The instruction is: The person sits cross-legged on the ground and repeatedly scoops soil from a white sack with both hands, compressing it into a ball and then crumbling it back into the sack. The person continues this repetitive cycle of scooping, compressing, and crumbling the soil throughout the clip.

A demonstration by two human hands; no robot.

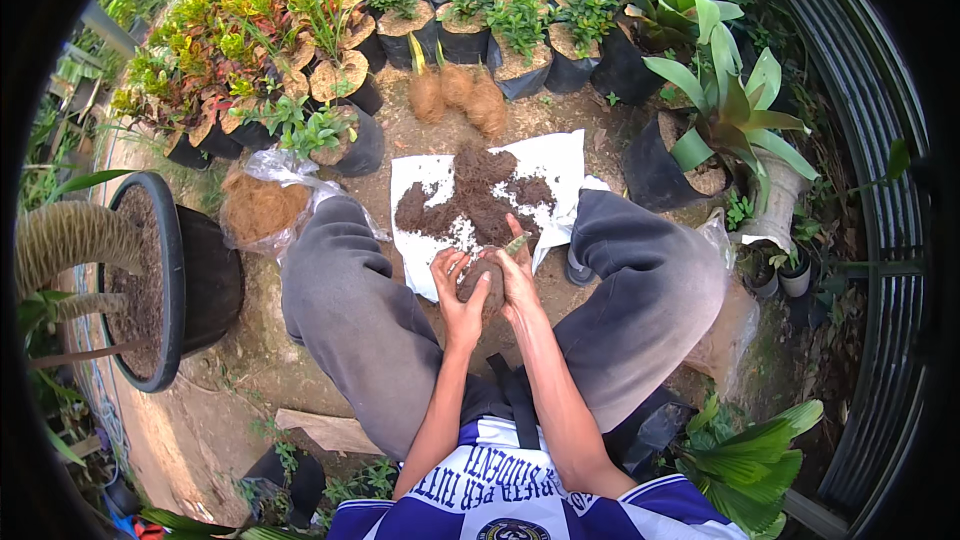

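Observation:
Between my knees, my left hand (459, 298) and my right hand (517, 276) cup a rounded ball of dark soil (480, 286) from both sides. A short green leaf cutting (516, 243) sticks out by my right fingers; where its base sits is hidden by the hand. Just beyond my fingertips, a white sheet or sack (420, 270) is spread on the ground. Dark crumbly potting mix (484, 195) lies heaped on it, with white granules (463, 231) scattered through and around the heap.
Three fibre-wrapped balls (456, 90), some with leaves, lie past the sheet. A clear plastic bag of brown coconut fibre (262, 206) rests by my left foot. Bagged plants (517, 22) line the far side. A big black pot (202, 277) stands left, bromeliads (735, 101) right.

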